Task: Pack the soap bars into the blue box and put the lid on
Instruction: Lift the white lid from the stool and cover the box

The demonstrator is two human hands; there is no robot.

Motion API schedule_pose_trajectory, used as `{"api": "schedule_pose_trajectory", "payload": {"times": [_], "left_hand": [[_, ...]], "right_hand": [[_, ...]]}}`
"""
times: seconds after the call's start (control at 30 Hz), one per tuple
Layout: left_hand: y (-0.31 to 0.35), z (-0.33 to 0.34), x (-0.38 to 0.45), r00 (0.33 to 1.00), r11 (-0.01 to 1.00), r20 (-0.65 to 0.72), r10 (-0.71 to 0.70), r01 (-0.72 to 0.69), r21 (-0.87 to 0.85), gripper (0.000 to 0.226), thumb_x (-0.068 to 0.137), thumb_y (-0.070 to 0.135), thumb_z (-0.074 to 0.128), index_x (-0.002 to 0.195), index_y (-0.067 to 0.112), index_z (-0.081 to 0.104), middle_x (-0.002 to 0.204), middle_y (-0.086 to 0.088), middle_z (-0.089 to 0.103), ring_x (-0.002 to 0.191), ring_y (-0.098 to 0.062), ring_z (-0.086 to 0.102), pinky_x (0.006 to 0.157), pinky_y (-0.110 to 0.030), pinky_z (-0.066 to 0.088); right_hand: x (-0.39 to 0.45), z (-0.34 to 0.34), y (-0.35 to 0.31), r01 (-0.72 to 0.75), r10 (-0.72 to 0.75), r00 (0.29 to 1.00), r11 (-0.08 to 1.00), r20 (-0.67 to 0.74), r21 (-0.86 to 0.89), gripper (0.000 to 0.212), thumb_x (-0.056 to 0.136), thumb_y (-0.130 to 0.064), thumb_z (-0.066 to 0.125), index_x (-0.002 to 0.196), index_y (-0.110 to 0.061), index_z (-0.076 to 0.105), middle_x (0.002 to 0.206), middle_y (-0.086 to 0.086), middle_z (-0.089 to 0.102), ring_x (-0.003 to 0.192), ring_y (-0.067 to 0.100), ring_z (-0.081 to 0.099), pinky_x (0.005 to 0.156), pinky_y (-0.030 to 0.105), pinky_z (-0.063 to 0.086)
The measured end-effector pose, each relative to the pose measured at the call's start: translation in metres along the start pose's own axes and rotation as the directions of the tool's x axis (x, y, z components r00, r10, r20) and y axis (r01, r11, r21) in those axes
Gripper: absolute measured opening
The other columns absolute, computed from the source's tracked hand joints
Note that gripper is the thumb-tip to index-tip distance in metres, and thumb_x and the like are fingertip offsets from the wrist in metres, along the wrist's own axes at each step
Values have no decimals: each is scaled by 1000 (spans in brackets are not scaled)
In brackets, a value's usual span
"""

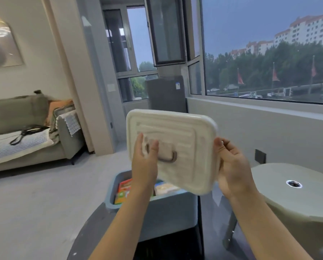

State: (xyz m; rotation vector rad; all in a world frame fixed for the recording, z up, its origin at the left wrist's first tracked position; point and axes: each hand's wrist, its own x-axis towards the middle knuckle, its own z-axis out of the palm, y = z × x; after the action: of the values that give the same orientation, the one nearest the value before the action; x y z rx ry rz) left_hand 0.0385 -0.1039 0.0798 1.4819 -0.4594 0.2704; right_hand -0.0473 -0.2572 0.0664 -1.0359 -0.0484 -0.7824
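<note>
White ribbed lid (173, 147), grey handle, tilted, gripped by both hands.

No text can be read anywhere. The soap packages (123, 190) in the blue box (168, 212), below the left hand's fingers (138, 145), carry printing too blurred to make out.

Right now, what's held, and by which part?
The white lid, tilted above the blue box: left hand at its handle side, right hand gripping its right edge.
</note>
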Motion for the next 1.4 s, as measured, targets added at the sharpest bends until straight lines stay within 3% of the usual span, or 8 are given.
{"api": "schedule_pose_trajectory", "payload": {"times": [0.17, 0.23, 0.37, 0.53, 0.77, 0.9, 1.1, 1.4], "left_hand": [[-34, -66, 17, 973, 853, -232, -13, 132, 504, 72, 91, 48, 49, 149, 21, 18, 160, -7, 10, 147, -20, 4, 117, -48, 10], [-45, -86, 17, 958, 795, -284, -36, 199, 573, 75, 86, 54, 52, 146, 21, 23, 154, -11, 25, 143, -28, 20, 113, -53, 18], [-68, -118, 16, 918, 839, -337, -210, 346, 420, 74, 82, 53, 58, 143, 20, 32, 140, -15, 41, 126, -35, 42, 103, -51, 35], [-92, -146, 14, 914, 925, -259, -313, 355, 134, 20, 84, 24, 67, 104, 23, 67, 100, -2, 73, 90, -23, 67, 73, -35, 53], [-103, -137, 29, 808, 886, -371, -457, 448, -117, 37, 80, 25, 72, 115, 13, 65, 104, -5, 70, 92, -25, 67, 83, -41, 55], [-106, -131, 32, 811, 860, -304, -499, 507, -58, 11, 86, 23, 64, 91, 14, 67, 87, -4, 70, 77, -24, 66, 64, -33, 52], [-118, -126, 33, 841, 846, -281, -463, 513, 142, 21, 84, 24, 60, 83, 3, 65, 96, -16, 67, 74, -28, 59, 64, -33, 46], [-127, -126, 31, 835, 839, -222, -504, 534, 106, 12, 86, 15, 57, 84, 7, 67, 83, -7, 66, 71, -24, 57, 58, -30, 41]], "right_hand": [[15, 9, 28, -312, 310, 946, 950, 91, 12, 47, 77, -41, 57, 105, -6, 67, 97, 11, 74, 88, 26, 71, 67, 38, 58], [24, 12, 37, -404, 403, 911, 915, 87, -1, 40, 82, -40, 56, 99, -6, 69, 88, 8, 76, 79, 22, 73, 58, 33, 57], [39, 8, 49, -525, 526, 851, 849, 9, 58, 30, 86, -33, 59, 80, -5, 69, 66, 7, 74, 60, 20, 72, 44, 32, 55], [53, -10, 68, -422, 426, 904, 889, -14, -178, 25, 89, -21, 57, 106, -6, 67, 85, 9, 76, 72, 23, 73, 54, 33, 57], [62, -17, 94, -273, 343, 937, 839, 67, -471, 58, 83, -10, 65, 136, -21, 44, 111, -7, 66, 96, 11, 64, 78, 28, 51], [67, -24, 106, -280, 377, 925, 764, 51, -581, 60, 88, -21, 59, 142, -27, 34, 137, 1, 52, 113, 26, 58, 95, 48, 48], [75, -33, 116, -353, 420, 906, 675, -57, -648, 56, 93, -26, 51, 144, -25, 30, 147, -6, 38, 119, 18, 47, 101, 38, 39], [82, -37, 123, -457, 532, 842, 607, -95, -651, 45, 93, -24, 50, 138, -25, 44, 142, -3, 47, 124, 22, 48, 109, 44, 35]]}}
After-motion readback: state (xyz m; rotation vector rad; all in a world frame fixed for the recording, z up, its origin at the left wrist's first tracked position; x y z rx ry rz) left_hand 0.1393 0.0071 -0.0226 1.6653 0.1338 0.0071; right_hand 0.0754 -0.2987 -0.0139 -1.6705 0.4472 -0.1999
